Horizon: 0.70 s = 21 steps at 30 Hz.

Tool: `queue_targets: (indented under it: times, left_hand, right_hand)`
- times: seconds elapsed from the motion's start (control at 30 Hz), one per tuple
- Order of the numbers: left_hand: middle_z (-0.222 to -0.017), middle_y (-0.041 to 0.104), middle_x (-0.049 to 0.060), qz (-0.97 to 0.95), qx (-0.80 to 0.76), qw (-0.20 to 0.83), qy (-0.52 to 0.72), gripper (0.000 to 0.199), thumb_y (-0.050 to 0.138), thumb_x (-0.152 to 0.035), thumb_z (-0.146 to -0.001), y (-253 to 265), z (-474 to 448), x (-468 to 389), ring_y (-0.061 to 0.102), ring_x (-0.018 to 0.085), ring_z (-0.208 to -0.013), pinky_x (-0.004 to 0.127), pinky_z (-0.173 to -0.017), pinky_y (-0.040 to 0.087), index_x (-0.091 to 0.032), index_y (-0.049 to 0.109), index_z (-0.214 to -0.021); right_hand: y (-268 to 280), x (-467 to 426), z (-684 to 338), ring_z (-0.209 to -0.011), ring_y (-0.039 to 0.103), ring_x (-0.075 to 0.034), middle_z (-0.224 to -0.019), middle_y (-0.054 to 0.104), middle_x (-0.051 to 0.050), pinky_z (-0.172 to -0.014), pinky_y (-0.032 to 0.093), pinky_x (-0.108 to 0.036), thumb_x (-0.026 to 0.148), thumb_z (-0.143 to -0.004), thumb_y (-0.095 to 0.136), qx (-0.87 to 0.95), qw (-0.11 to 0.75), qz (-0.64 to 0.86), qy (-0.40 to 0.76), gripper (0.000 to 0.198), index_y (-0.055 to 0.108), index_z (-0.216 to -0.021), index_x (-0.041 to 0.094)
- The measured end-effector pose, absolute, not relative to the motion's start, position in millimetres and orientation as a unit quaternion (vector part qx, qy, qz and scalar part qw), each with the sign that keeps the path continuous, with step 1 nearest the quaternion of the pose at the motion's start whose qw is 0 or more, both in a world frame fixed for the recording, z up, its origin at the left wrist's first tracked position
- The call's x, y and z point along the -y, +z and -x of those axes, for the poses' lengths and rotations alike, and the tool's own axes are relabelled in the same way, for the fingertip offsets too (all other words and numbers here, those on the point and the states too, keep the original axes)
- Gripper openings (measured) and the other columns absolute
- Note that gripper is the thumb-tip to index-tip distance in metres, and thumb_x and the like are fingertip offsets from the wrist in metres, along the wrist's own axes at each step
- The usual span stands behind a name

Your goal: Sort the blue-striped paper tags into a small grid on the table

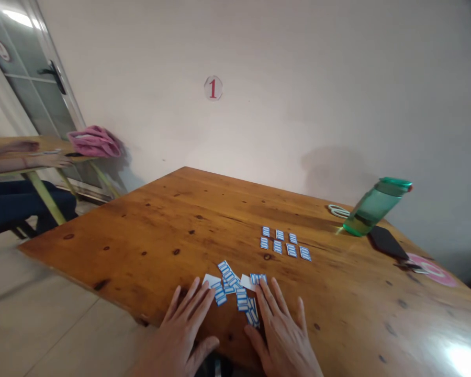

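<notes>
Loosely spread, palm-down hands [182, 325] [281, 329] flank cards [242, 299].

seven printed cards [277, 247] are counted in two rows; the overlapping heap [242, 299] cannot be counted. one left hand [185, 323], one right hand [280, 325], one green water bottle [377, 207] and two round number signs [213, 88] are seen.

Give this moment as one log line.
left hand: open, at left of scattered blue-and-white cards; right hand: open, at their right; beyond: seven cards in two rows; far right: green bottle
</notes>
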<state>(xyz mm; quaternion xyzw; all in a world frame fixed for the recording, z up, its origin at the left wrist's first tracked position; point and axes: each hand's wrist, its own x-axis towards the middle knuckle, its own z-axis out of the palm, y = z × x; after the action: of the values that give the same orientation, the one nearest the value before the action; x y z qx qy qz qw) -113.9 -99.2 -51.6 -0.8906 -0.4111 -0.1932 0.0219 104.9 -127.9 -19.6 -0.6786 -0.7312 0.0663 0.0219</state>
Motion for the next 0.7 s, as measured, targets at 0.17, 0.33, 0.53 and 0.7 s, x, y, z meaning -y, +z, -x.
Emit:
queue_targets:
  times: [0.17, 0.33, 0.53, 0.7]
  left_hand:
    - [-0.139, 0.033, 0.005, 0.9, 0.408, 0.028, -0.15, 0.06, 0.04, -0.044, -0.084, -52.1, 113.9, 100.4, 0.031, 0.028, -0.126, 0.05, -0.098, 0.032, -0.028, 0.017, -0.137]
    - [-0.137, 0.038, 0.004, 0.879, 0.449, 0.002, -0.162, 0.051, 0.043, -0.043, -0.083, -47.6, 114.9, 98.0, 0.032, 0.03, -0.125, 0.055, -0.097, 0.03, -0.033, 0.032, -0.132]
    - [-0.105, 0.062, 0.005, 0.805, 0.543, -0.111, -0.213, 0.022, 0.047, -0.027, -0.082, -14.2, 99.2, 85.7, 0.054, 0.022, -0.098, 0.04, -0.088, 0.042, -0.024, 0.061, -0.099]
    - [-0.102, 0.06, 0.005, 0.792, 0.563, -0.156, -0.176, 0.022, 0.05, -0.02, -0.079, -4.1, 75.5, 78.3, 0.054, 0.022, -0.096, 0.037, -0.086, 0.041, -0.021, 0.058, -0.1]
  right_hand:
    - [-28.0, 120.5, -84.4, -0.13, 0.015, -0.032, -0.14, 0.021, -0.003, -0.096, 0.015, -0.066, 0.034, -0.082, 0.037, 0.731, 0.053, 0.678, 0.053, 0.053, 0.036, -0.133, 0.02]
    - [-30.4, 117.8, -81.3, -0.128, 0.022, -0.035, -0.138, 0.029, -0.004, -0.093, 0.016, -0.07, 0.032, -0.081, 0.04, 0.746, 0.103, 0.656, 0.05, 0.05, 0.04, -0.13, 0.024]
    - [-12.2, 101.2, -111.4, -0.119, 0.041, -0.031, -0.125, 0.052, -0.007, -0.093, 0.028, -0.063, 0.033, -0.083, 0.041, 0.744, 0.21, 0.631, 0.067, 0.035, 0.055, -0.114, 0.024]
    - [7.3, 62.8, -127.4, -0.096, 0.059, -0.023, -0.103, 0.065, -0.009, -0.083, 0.045, -0.038, 0.03, -0.082, 0.043, 0.74, 0.332, 0.572, 0.123, 0.028, 0.061, -0.101, 0.019]
